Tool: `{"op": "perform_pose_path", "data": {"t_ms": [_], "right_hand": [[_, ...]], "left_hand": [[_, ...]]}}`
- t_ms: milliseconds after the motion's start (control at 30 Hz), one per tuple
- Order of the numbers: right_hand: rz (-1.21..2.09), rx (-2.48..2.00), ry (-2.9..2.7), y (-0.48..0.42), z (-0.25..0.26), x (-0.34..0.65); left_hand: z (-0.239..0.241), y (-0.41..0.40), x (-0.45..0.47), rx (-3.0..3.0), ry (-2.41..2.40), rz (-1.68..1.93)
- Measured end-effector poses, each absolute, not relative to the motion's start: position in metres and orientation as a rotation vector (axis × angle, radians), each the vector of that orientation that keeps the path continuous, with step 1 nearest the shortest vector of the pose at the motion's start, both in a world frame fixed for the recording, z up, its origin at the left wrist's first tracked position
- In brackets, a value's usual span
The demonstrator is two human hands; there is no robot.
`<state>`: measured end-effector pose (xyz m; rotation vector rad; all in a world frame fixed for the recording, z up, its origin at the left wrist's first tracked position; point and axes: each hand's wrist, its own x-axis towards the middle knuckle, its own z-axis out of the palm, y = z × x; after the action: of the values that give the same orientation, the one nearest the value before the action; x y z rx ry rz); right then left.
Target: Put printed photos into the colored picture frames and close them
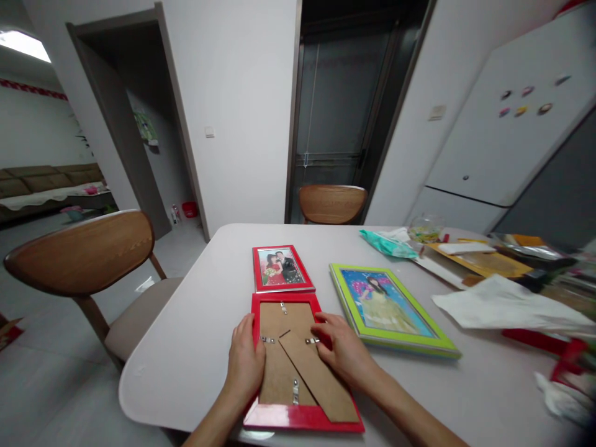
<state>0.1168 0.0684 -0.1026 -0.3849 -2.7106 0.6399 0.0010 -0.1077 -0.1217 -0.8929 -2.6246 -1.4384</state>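
Note:
A red picture frame (pixel 284 417) lies face down at the table's near edge, its brown backing board (pixel 274 379) showing. Small metal clips sit at the board's sides, and a slanted stand leg (pixel 321 385) crosses it. My left hand (pixel 244 357) grips the frame's left edge, with the thumb along the inner side. On the opposite edge my right hand (pixel 344 347) is curled, its fingers beside the right-hand metal clip (pixel 311 340). Just beyond lies a smaller red frame (pixel 305 273) with a photo of a couple. To the right is a green frame (pixel 347 304) with a photo of a person in a yellow dress.
On the right of the white table (pixel 186 366) are a teal packet (pixel 388 244), a glass bowl (pixel 426 228), a yellow envelope (pixel 484 261), white paper (pixel 503 304) and red items. Wooden chairs stand at the left (pixel 88 254) and far side (pixel 333 203).

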Motion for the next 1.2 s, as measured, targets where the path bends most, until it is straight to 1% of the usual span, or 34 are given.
{"op": "perform_pose_path", "data": {"t_ms": [133,467,667,733,867,1067,1200], "right_hand": [[0.571,-0.454,-2.667,0.06,-0.107,0.112],[0.528,-0.415,-2.672,0.058,-0.101,0.109],[0.623,-0.171,-2.745,0.018,-0.089,0.082],[0.583,-0.127,-2.8,0.007,-0.088,0.07],[0.466,-0.198,-2.816,-0.001,-0.093,0.051],[0.458,-0.227,-2.781,0.008,-0.099,0.048],[0.411,-0.394,-2.717,0.027,-0.098,0.05]], "left_hand": [[-0.121,-0.108,0.0,-0.914,-2.64,-1.422],[-0.12,-0.11,0.002,-0.893,-2.657,-1.429],[-0.123,-0.111,0.002,-0.884,-2.647,-1.439],[-0.124,-0.111,0.001,-0.887,-2.639,-1.437],[-0.124,-0.111,0.001,-0.908,-2.617,-1.432],[-0.126,-0.111,0.003,-0.909,-2.597,-1.451],[-0.126,-0.111,0.004,-0.918,-2.598,-1.46]]}}
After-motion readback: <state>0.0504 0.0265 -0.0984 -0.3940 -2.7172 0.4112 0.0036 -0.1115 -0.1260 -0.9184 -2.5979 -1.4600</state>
